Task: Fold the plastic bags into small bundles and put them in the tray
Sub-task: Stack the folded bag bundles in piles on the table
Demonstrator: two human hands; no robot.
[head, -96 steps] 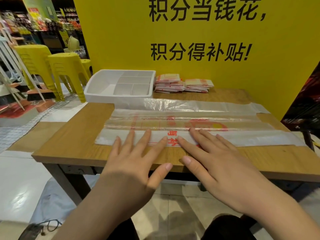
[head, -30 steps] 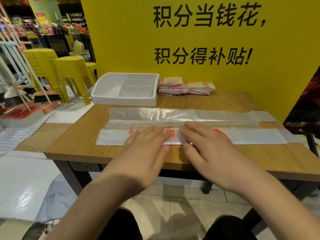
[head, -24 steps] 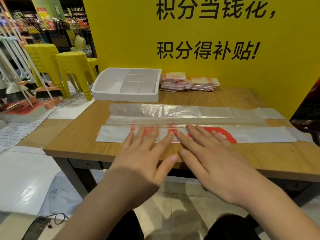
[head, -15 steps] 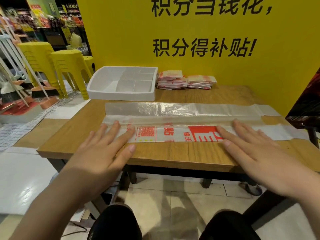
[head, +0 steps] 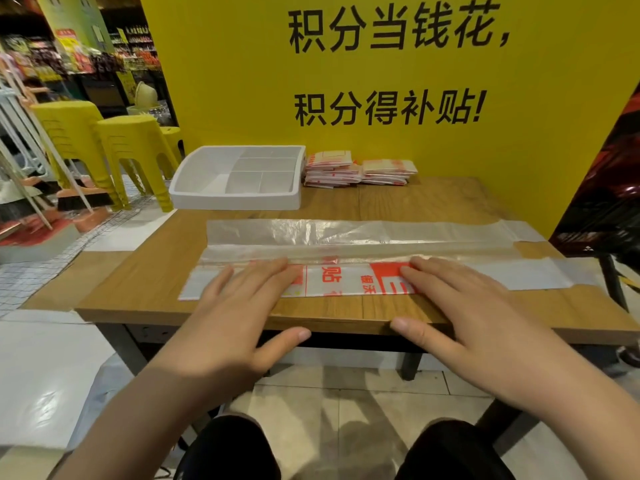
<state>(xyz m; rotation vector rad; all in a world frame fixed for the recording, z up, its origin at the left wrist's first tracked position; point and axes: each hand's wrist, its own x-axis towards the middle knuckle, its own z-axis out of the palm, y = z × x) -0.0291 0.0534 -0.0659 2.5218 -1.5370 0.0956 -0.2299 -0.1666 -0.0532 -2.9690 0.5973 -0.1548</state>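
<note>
A clear plastic bag (head: 349, 278) with red print lies lengthwise across the wooden table (head: 398, 202), its near part folded into a long strip. My left hand (head: 239, 306) lies flat on the strip's left part with straight, spread fingers. My right hand (head: 460, 306) presses flat on the strip right of the middle. The printed middle of the strip shows between my hands. A white tray (head: 235, 199) with several compartments stands at the table's back left. Folded bag bundles (head: 356, 173) are stacked beside the tray, against the yellow wall.
A yellow wall (head: 381, 81) with black characters rises right behind the table. Yellow plastic stools (head: 131, 150) and brooms (head: 79, 199) stand on the floor to the left. A dark object (head: 609, 188) sits at the table's right edge. My knees show below the front edge.
The near strip has been folded over and pressed. My hands slid apart along it to smooth it, then came partway back toward the middle.
</note>
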